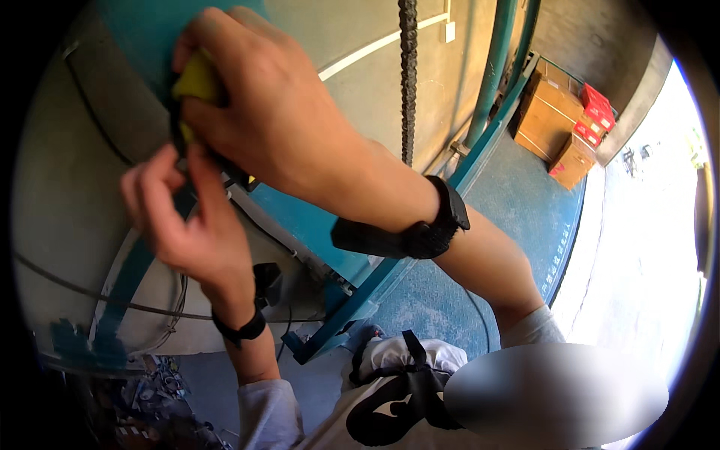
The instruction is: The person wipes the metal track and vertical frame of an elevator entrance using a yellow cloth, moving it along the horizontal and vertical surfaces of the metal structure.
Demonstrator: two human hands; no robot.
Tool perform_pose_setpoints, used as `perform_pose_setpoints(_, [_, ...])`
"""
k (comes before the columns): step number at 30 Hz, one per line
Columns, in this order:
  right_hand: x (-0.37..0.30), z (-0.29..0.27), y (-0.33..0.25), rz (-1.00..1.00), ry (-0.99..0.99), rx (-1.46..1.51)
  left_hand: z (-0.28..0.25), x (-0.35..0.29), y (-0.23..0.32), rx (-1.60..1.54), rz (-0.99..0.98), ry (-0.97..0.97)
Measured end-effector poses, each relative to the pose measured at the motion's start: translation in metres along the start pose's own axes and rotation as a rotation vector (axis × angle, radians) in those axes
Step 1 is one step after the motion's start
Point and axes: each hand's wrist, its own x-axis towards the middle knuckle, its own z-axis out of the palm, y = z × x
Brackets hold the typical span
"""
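Two bare hands work close together at the upper left, before a pale wall [352, 97]. The right hand [270, 112], the higher of the two, grasps one yellow object [201, 81] between its thumb and bent fingers; the object's dark lower edge lies just above the left hand [195, 225]. The fingers of the left hand are curled, with thumb and forefinger brought near each other beside the object; whether they pinch a part of it cannot be told.

Two black wrist straps are worn, one on the right wrist [439, 221] and one on the left wrist [244, 326], each bearing a black box-like unit. Two light grey sleeves end on the forearms.

One dark chain [408, 82] hangs vertically to the right of the right hand. One small white wall box [450, 31] adjoins a white conduit [382, 46]. Two teal posts [496, 71] rise farther right. Beyond them, two brown cardboard boxes [550, 112] stand on the blue floor [517, 202], with at least two red boxes [598, 105] beside and upon them. One heap of scrap [154, 394] lies at the lower left.
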Motion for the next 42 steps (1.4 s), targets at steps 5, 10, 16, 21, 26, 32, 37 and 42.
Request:
perform_pose_setpoints(5, [-0.05, 0.008, 0.009, 0.17, -0.036, 0.025, -0.007, -0.043, -0.01, 0.172, 0.029, -0.133])
perform_pose_setpoints(10, [-0.232, 0.022, 0.034, 0.714, -0.161, 0.076, -0.029, -0.177, -0.009, 0.12, -0.164, -0.522])
perform_pose_setpoints(16, [-0.415, 0.05, 0.057, 1.337, 0.018, 0.175, -0.019, -0.341, -0.013, 0.067, -0.448, -0.878])
perform_pose_setpoints(21, [-0.476, 0.054, 0.077, 1.528, -0.171, 0.066, -0.023, -0.393, -0.033, -0.022, -0.499, -0.912])
perform_pose_setpoints(26, [-0.349, 0.058, 0.017, 1.323, -0.083, 0.174, -0.05, -0.315, -0.04, -0.091, -0.603, -0.67])
perform_pose_setpoints(32, [-0.221, 0.064, -0.021, 0.862, -0.031, 0.194, -0.059, -0.186, -0.044, -0.184, -0.53, -0.388])
perform_pose_setpoints(37, [-0.11, 0.046, -0.033, 0.556, -0.228, 0.149, -0.059, -0.123, -0.049, -0.288, -0.656, -0.126])
perform_pose_setpoints(42, [-0.165, 0.053, -0.021, 0.489, -0.205, -0.046, -0.039, -0.174, -0.05, -0.209, -0.451, -0.283])
